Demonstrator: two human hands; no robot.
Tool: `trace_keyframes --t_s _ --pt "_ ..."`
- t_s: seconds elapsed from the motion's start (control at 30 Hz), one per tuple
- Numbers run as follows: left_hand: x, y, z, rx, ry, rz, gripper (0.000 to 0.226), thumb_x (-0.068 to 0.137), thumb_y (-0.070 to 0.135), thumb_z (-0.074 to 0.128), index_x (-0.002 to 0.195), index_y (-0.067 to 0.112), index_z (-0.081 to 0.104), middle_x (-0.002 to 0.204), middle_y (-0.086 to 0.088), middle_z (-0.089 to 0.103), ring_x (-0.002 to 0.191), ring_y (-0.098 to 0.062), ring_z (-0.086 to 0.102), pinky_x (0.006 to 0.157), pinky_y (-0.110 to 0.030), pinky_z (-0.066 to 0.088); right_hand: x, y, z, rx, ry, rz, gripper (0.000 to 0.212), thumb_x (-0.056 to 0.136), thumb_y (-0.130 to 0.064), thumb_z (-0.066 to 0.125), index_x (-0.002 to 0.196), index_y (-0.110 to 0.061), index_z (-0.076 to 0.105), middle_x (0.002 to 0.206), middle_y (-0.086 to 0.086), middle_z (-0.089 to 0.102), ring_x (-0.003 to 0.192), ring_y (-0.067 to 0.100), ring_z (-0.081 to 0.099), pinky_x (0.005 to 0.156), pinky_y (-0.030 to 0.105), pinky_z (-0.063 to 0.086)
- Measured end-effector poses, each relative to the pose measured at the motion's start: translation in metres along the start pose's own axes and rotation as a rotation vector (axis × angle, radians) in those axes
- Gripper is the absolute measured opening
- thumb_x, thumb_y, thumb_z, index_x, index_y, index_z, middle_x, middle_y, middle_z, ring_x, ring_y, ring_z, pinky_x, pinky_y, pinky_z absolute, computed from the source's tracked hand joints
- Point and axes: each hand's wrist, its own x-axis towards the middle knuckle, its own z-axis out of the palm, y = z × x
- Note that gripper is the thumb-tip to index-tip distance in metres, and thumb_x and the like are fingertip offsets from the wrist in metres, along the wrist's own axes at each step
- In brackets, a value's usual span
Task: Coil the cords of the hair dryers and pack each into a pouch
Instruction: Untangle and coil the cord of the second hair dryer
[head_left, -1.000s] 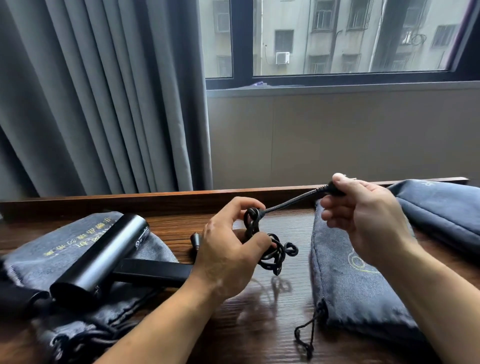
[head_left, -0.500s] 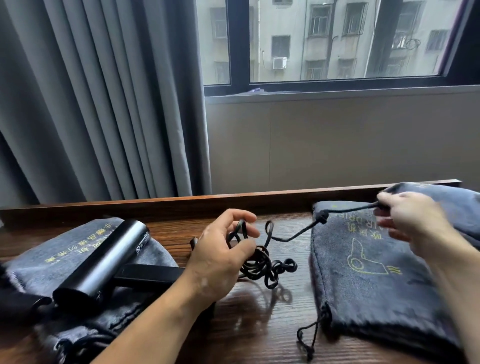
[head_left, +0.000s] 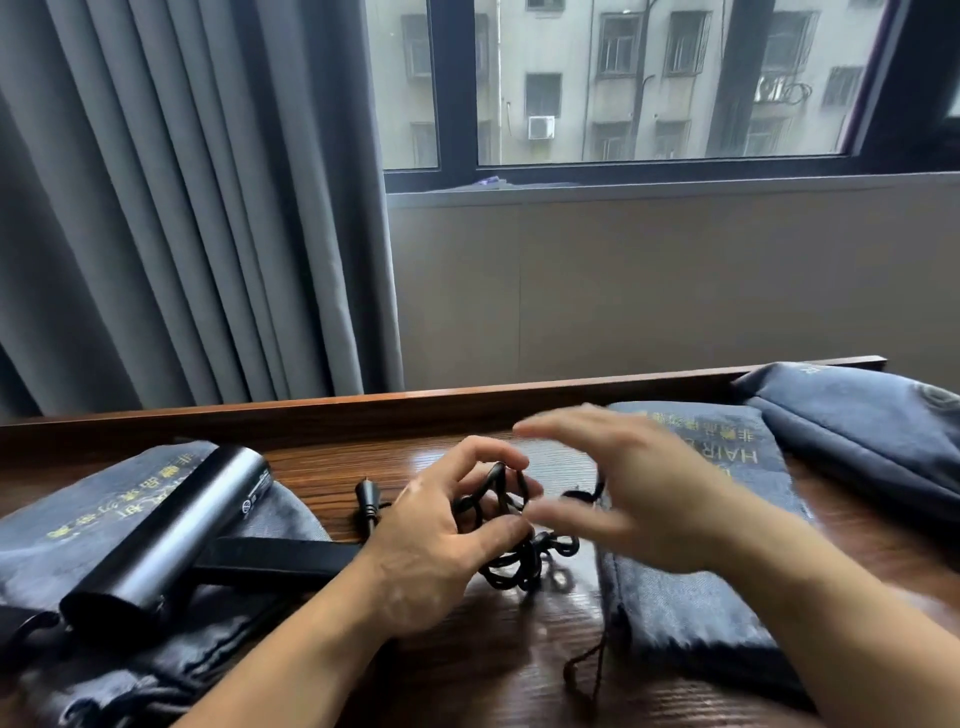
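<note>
A black hair dryer (head_left: 171, 530) lies on a grey pouch (head_left: 67, 525) at the left, with its handle (head_left: 275, 561) pointing right. My left hand (head_left: 431, 561) is shut on a tangle of the black cord (head_left: 519, 566), and loops hang out below my thumb. My right hand (head_left: 639, 499) is blurred, just right of the cord loops. Its fingers and thumb are spread, and a short dark bit of cord shows in the gap between them. A second grey pouch (head_left: 691, 597) with yellow print lies flat under my right hand.
A third grey pouch (head_left: 872, 431) lies at the far right against the raised wooden back edge (head_left: 467, 400) of the desk. A black cord end piece (head_left: 366, 501) lies behind my left wrist. The middle pouch's drawstring (head_left: 587, 660) trails toward me. Curtain and window lie beyond.
My right hand had pulled the cord out to the right over the pouch. It has now swung back left to the coil with its fingers apart. My left hand stayed on the bundle.
</note>
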Motion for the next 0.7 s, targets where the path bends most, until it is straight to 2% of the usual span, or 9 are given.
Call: trace_keyframes --t_s 0.07,0.13,0.2,0.3,0.4,0.47,0.53,0.63,0.7 --pt "-0.001 0.0 -0.002 -0.019 0.026 0.022 0.037 0.093 -0.001 0.069 0.117 0.025 0.058 0.115 -0.007 0.072 0.098 -0.036 0.073 0.091 -0.051 0.06 0.005 -0.001 0.009 -0.183 -0.117 0.018 0.06 0.082 -0.081 0.045 0.127 -0.045 0.06 0.099 -0.019 0.073 0.085 -0.001 0.059 0.081 0.023 0.05" --pt "-0.001 0.001 -0.004 -0.043 0.097 0.035 0.043 0.092 -0.005 0.067 0.12 0.026 0.056 0.116 -0.002 0.072 0.091 -0.034 0.076 0.088 -0.049 0.061 0.006 0.01 0.003 -0.22 -0.091 0.05 0.056 0.079 -0.082 0.039 0.104 -0.045 0.071 0.067 -0.02 0.068 0.067 0.001 0.057 0.068 0.027 0.05" --pt "0.0 0.004 -0.006 -0.074 0.142 0.032 0.053 0.091 -0.005 0.069 0.126 0.03 0.052 0.118 0.0 0.071 0.088 -0.032 0.077 0.085 -0.046 0.062 0.003 0.027 -0.01 -0.191 -0.001 0.103 0.06 0.07 -0.087 0.04 0.084 -0.041 0.076 0.05 -0.021 0.057 0.057 -0.003 0.054 0.061 0.022 0.044" --pt "0.0 0.006 -0.007 -0.067 0.136 -0.012 0.057 0.09 0.0 0.072 0.131 0.03 0.047 0.121 -0.002 0.069 0.087 -0.03 0.077 0.088 -0.046 0.061 -0.006 0.053 -0.025 -0.184 0.271 0.235 0.053 0.061 -0.087 0.047 0.064 -0.04 0.071 0.046 -0.015 0.053 0.048 -0.001 0.049 0.058 0.026 0.042" --pt "0.001 0.007 -0.006 -0.076 0.151 -0.054 0.046 0.089 0.002 0.074 0.124 0.021 0.051 0.114 -0.005 0.072 0.085 -0.029 0.078 0.082 -0.041 0.063 -0.009 0.074 -0.023 -0.209 0.402 0.326 0.044 0.067 -0.079 0.053 0.061 -0.037 0.064 0.049 -0.015 0.053 0.052 0.007 0.052 0.058 0.03 0.045" --pt "0.003 0.007 -0.006 -0.159 0.202 -0.071 0.033 0.089 -0.002 0.072 0.117 0.01 0.056 0.106 -0.012 0.075 0.083 -0.033 0.077 0.074 -0.036 0.063 -0.009 0.088 -0.02 -0.235 0.438 0.382 0.043 0.071 -0.072 0.063 0.067 -0.029 0.07 0.054 -0.014 0.056 0.056 0.015 0.055 0.06 0.03 0.043" --pt "0.006 0.003 -0.007 -0.206 0.239 -0.084 0.02 0.092 -0.002 0.069 0.109 0.001 0.059 0.103 -0.017 0.076 0.085 -0.037 0.077 0.076 -0.039 0.063 -0.009 0.098 -0.02 -0.251 0.467 0.423 0.035 0.074 -0.061 0.074 0.071 -0.027 0.072 0.057 -0.014 0.055 0.06 0.018 0.055 0.063 0.029 0.038" --pt "0.009 -0.003 -0.009 -0.206 0.293 -0.06 0.011 0.095 0.004 0.065 0.106 0.007 0.063 0.099 -0.016 0.077 0.092 -0.038 0.075 0.084 -0.051 0.061 -0.009 0.106 -0.017 -0.239 0.459 0.459 0.033 0.077 -0.058 0.076 0.07 -0.027 0.07 0.058 -0.013 0.055 0.064 0.021 0.056 0.065 0.03 0.039" --pt "0.009 -0.005 -0.009 -0.265 0.289 -0.028 0.016 0.094 0.007 0.064 0.109 0.011 0.064 0.098 -0.016 0.077 0.093 -0.038 0.073 0.086 -0.056 0.06 -0.008 0.107 -0.011 -0.26 0.418 0.48 0.035 0.078 -0.061 0.073 0.068 -0.028 0.068 0.059 -0.011 0.058 0.066 0.023 0.059 0.065 0.031 0.041"
